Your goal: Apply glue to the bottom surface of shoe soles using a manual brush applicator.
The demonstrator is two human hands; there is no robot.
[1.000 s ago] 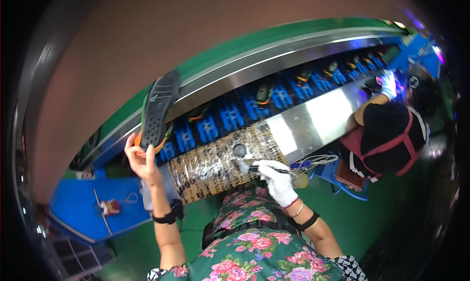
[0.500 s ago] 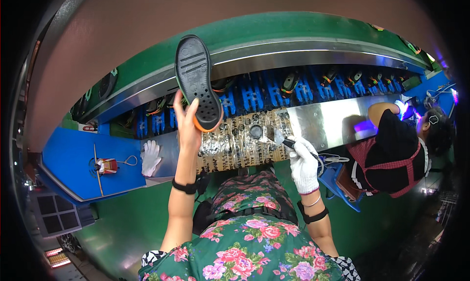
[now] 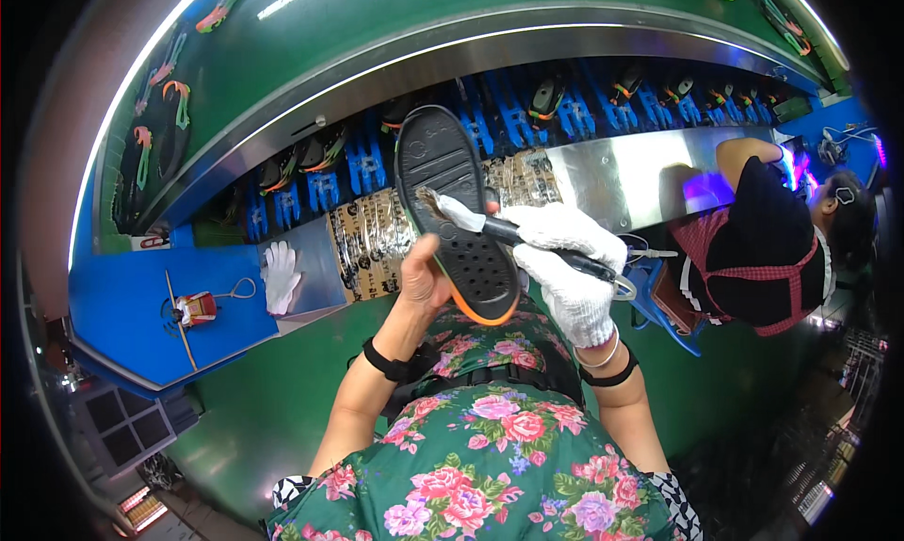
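Note:
My bare left hand (image 3: 426, 275) grips a black shoe sole (image 3: 480, 268) by its left side, fingers hidden behind it, a fingertip showing at the right edge. The sole has an orange rim at its near end, grooves in the far half and small holes in the near half. My right hand (image 3: 570, 263), in a white knitted glove, is closed around the dark handle of a brush (image 3: 499, 228). White wrapping covers the brush's neck, and its bristles lie over the middle of the sole, seemingly touching it.
Under the sole runs a steel ledge (image 3: 650, 178) partly covered with taped brown cardboard (image 3: 363, 244). Behind it stand blue clamps (image 3: 513, 122) and a green belt (image 3: 443, 9) with sandals. A spare white glove (image 3: 280, 277) lies near a blue table (image 3: 118, 287). A co-worker (image 3: 763, 249) sits at right.
My left hand has drawn the sole nearer and to the right. My right hand has raised the brush leftward onto it. The round black pot on the cardboard is now hidden.

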